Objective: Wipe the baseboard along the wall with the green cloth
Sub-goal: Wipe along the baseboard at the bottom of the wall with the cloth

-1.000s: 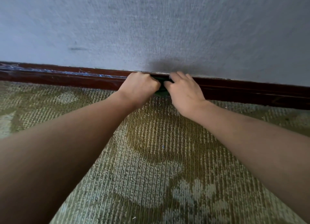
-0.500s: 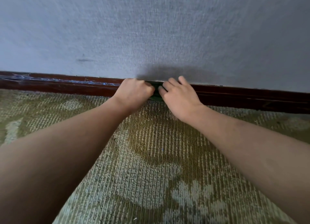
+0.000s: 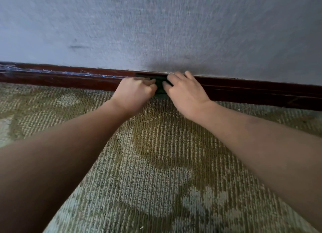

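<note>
Cloth pressed mid-wall. Small dark green cloth [image 3: 160, 86] sits against dark red-brown wooden baseboard [image 3: 261, 91] and wraps over its top edge at grey textured wall [image 3: 156, 32], probably to catch face and ledge in one pass. Left hand [image 3: 134, 91] knuckled, fingers curled onto the cloth's left part, gripping it. Right hand [image 3: 187, 95] flatter, fingers nearly straight over the cloth's right end and the top lip, pressing rather than grasping. Hands almost meeting, likely for even pressure. Pale streaks on baseboard further left, apparently not yet wiped. Patterned olive carpet [image 3: 156, 163] below. Slight blur.
</note>
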{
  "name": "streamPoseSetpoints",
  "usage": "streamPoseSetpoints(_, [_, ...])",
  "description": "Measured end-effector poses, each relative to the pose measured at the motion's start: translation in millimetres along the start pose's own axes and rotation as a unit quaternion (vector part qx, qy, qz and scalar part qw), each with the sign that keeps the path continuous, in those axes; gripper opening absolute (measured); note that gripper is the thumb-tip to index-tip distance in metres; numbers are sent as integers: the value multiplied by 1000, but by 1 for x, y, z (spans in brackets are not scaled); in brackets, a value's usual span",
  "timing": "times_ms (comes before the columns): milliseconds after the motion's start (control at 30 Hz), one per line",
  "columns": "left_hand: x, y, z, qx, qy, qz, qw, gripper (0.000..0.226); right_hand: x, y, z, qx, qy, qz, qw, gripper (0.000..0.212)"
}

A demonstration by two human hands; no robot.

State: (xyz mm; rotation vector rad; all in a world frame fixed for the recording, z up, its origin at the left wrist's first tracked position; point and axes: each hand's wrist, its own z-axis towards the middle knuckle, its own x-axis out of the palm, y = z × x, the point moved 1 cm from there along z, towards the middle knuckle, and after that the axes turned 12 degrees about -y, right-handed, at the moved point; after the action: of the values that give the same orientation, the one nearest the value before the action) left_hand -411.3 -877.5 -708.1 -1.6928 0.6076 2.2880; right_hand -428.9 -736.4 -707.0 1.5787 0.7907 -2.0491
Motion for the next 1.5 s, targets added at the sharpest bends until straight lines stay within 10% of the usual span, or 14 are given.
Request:
streamPoseSetpoints(400, [-10,-22,-6,-1,76,35,996,21,-1,3,-21,-42,29,5,999,35])
streamPoseSetpoints(933, [1,-20,1,52,-59,-12,997,19,15,-11,-28,-39,-95,-143,984,36])
streamPoseSetpoints(1500, [28,-21,-6,36,42,-36,998,35,52,3,-29,-73,-79,-174,979,32])
